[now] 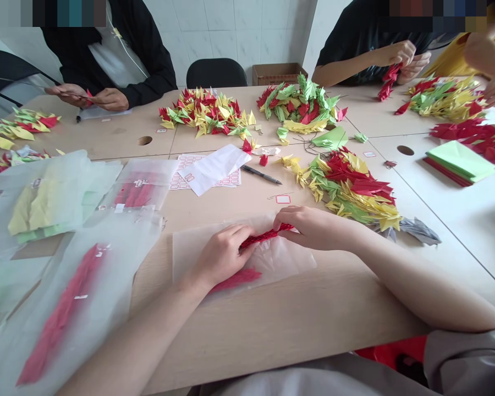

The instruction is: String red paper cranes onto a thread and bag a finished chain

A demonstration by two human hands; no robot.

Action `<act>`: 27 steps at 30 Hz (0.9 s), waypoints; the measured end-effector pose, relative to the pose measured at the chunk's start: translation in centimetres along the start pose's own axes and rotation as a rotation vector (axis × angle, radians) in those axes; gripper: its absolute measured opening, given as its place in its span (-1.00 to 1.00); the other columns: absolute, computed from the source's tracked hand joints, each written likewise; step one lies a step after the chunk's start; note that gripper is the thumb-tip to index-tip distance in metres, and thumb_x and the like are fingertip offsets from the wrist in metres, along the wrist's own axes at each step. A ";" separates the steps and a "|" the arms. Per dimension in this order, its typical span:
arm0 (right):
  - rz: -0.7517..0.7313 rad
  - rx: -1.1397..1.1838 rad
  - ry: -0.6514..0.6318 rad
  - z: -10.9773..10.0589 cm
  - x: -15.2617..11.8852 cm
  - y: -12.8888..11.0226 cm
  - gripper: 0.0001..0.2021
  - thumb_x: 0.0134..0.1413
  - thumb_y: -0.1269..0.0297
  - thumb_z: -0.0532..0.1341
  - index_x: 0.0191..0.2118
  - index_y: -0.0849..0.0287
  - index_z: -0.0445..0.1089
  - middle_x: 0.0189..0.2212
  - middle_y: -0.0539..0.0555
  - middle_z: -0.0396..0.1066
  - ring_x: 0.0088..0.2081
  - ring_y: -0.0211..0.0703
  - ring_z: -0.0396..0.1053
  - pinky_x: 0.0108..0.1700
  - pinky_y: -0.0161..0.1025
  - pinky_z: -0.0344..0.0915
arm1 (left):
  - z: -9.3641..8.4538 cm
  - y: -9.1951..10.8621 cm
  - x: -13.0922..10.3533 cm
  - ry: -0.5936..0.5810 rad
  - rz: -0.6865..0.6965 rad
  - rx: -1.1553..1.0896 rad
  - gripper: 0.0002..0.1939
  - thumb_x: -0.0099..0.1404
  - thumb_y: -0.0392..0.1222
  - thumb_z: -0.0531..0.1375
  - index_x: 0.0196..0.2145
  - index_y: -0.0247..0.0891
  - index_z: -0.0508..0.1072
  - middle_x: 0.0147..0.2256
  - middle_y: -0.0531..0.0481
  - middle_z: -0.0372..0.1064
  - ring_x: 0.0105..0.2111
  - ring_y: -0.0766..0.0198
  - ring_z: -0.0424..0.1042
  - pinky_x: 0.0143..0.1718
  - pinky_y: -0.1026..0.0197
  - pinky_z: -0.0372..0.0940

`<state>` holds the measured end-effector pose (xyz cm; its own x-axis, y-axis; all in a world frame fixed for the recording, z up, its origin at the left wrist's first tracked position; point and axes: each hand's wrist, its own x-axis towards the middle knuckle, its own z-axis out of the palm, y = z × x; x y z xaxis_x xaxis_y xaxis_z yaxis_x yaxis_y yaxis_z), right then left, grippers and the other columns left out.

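"What lies nearest us?"

"Our long frosted plastic bag (119,269) holds a blurred red paper bundle (66,316)."

"And our grip?"

"Our left hand (226,250) curls closed around a red folded-paper strand (266,236); our right hand (301,225) pinches its right end, over a flat translucent plastic bag (289,257). Our fingers hide both ends."

"Farther off?"

"A cloudy plastic bag (66,181) veils yellow folded paper (35,203); we can't see inside the brown cardboard box (278,77)."

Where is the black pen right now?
In the head view, the black pen lies near the middle, just right of the white paper, beyond the right hand.
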<state>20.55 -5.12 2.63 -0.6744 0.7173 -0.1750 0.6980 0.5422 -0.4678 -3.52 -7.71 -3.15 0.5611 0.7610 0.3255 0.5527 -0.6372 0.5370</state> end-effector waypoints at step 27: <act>-0.153 0.069 0.314 1.8 -1.1 1.3 -0.70 0.23 0.30 0.20 0.07 0.13 0.38 -0.09 0.16 0.48 -0.18 -0.11 0.48 -0.15 -0.23 0.38 | -1.3 0.3 0.9 -0.021 -0.607 -0.967 -0.71 0.28 -0.08 0.27 -0.10 -0.26 0.40 -0.25 -0.09 0.57 -0.28 0.19 0.57 -0.19 0.14 0.46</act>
<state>21.78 -5.97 0.67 -0.6556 0.7353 0.1719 0.5694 0.6309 -0.5270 -3.63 -7.03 -1.66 0.3785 0.9036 -0.2006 0.0351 0.2026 0.9786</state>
